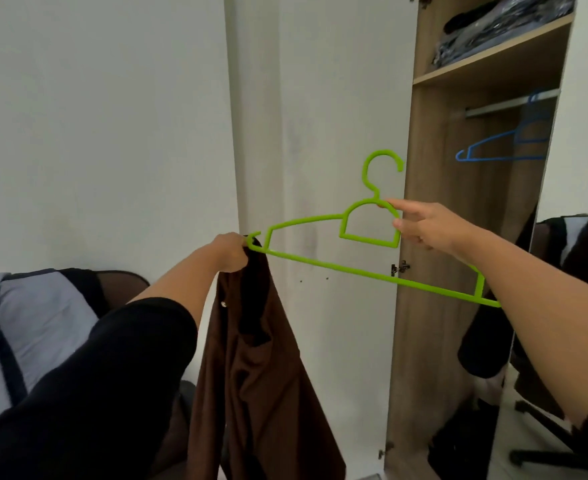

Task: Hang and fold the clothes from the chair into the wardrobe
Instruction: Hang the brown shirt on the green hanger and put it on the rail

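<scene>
Before the open wardrobe (434,237), a brown garment (261,375) hangs bunched from the left hand (231,252), fingers closed on its collar at the green hanger (354,244)'s tip; the right hand (424,225) pinches the hanger's neck. Next, thread one shoulder. A blue hanger (493,147) occupies the rail (500,105); more clothes wait on the chair (43,323).

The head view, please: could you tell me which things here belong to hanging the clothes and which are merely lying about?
Part of the job:
green hanger, held by the right hand
brown garment, gripped in the left hand at the hanger's end
wardrobe rail
grey garment on the chair

Just there:
blue hangers on the rail
bagged clothes on the top shelf
</scene>
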A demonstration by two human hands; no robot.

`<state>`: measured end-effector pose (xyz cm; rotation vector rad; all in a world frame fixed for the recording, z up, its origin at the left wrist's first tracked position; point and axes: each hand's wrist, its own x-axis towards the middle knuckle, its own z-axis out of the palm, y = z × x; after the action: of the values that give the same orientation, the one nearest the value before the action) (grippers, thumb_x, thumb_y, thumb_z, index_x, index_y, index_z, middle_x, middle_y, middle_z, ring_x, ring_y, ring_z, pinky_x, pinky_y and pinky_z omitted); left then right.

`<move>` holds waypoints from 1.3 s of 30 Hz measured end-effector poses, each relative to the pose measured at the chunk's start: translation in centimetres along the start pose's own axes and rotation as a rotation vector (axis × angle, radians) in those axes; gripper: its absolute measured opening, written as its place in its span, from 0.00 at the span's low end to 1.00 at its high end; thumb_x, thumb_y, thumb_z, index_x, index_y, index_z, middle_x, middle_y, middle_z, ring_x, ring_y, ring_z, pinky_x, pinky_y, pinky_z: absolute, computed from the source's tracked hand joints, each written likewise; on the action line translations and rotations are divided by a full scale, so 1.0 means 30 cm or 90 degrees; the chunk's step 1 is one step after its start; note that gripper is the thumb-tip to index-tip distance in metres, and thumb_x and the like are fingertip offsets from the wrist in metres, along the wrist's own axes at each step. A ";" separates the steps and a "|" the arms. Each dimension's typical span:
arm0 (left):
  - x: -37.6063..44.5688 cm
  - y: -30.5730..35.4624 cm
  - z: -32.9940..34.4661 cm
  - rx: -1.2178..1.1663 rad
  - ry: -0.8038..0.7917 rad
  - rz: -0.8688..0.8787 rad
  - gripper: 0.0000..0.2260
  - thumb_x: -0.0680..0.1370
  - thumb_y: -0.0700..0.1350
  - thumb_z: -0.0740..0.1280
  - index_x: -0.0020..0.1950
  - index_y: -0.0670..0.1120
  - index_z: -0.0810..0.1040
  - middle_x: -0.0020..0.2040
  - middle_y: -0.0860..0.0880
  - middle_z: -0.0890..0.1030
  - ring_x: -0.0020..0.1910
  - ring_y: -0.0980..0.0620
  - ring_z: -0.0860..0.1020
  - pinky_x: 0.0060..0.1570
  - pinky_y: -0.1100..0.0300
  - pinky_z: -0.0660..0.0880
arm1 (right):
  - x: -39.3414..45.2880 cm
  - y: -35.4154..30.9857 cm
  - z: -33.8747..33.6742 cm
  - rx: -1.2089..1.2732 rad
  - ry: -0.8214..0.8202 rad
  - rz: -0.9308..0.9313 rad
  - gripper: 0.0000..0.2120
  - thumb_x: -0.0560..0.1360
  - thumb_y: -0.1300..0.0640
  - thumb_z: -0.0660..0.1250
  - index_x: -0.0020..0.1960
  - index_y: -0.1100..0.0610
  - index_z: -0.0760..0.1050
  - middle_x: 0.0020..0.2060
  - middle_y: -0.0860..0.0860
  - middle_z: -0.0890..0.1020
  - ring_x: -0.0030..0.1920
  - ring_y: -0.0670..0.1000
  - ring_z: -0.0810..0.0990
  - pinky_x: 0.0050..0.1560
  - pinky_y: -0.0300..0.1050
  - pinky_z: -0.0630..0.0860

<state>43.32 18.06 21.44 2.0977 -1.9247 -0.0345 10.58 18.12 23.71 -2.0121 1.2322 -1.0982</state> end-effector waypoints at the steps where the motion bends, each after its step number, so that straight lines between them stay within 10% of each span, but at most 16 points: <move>1: 0.000 -0.013 -0.004 -0.002 0.006 0.002 0.21 0.76 0.35 0.55 0.70 0.43 0.69 0.63 0.40 0.74 0.61 0.40 0.73 0.52 0.57 0.72 | -0.006 0.002 0.000 -0.006 -0.008 -0.003 0.20 0.79 0.59 0.62 0.66 0.41 0.67 0.33 0.52 0.66 0.32 0.48 0.62 0.25 0.31 0.62; 8: -0.016 -0.007 -0.019 -0.019 0.052 0.072 0.26 0.76 0.32 0.57 0.72 0.49 0.67 0.67 0.41 0.71 0.63 0.41 0.70 0.56 0.56 0.72 | 0.017 -0.016 0.082 -0.108 0.007 -0.080 0.20 0.79 0.56 0.61 0.70 0.44 0.67 0.39 0.55 0.70 0.40 0.50 0.70 0.45 0.39 0.68; 17: -0.068 0.144 -0.104 -0.157 0.130 0.202 0.26 0.74 0.32 0.58 0.69 0.51 0.72 0.67 0.46 0.74 0.65 0.46 0.73 0.58 0.65 0.67 | 0.050 -0.096 0.268 -0.130 -0.015 -0.181 0.18 0.79 0.59 0.61 0.67 0.46 0.71 0.28 0.50 0.64 0.27 0.43 0.64 0.30 0.27 0.64; 23: -0.083 0.249 -0.149 -0.493 0.117 0.195 0.16 0.69 0.54 0.69 0.41 0.40 0.80 0.36 0.49 0.74 0.37 0.55 0.71 0.40 0.60 0.66 | 0.067 -0.114 0.315 -0.026 0.022 -0.164 0.01 0.79 0.57 0.61 0.51 0.54 0.70 0.26 0.50 0.64 0.24 0.45 0.61 0.30 0.40 0.60; 29: -0.062 0.304 -0.119 -0.304 0.273 0.086 0.14 0.73 0.57 0.67 0.42 0.46 0.81 0.37 0.51 0.79 0.44 0.49 0.78 0.51 0.53 0.74 | 0.047 -0.129 0.314 -0.011 -0.020 -0.135 0.12 0.79 0.57 0.59 0.61 0.52 0.73 0.28 0.49 0.71 0.27 0.46 0.66 0.26 0.36 0.63; 39: -0.084 0.275 -0.145 -0.312 0.270 0.074 0.15 0.78 0.51 0.59 0.34 0.47 0.69 0.36 0.48 0.74 0.48 0.41 0.78 0.54 0.48 0.74 | 0.001 -0.117 0.276 -0.516 -0.148 0.001 0.26 0.73 0.34 0.61 0.61 0.51 0.74 0.48 0.52 0.76 0.55 0.55 0.76 0.51 0.45 0.69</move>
<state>35.96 20.86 27.06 1.5271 -1.5820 -0.0309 19.26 19.85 22.06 -2.6060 1.7159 -0.3379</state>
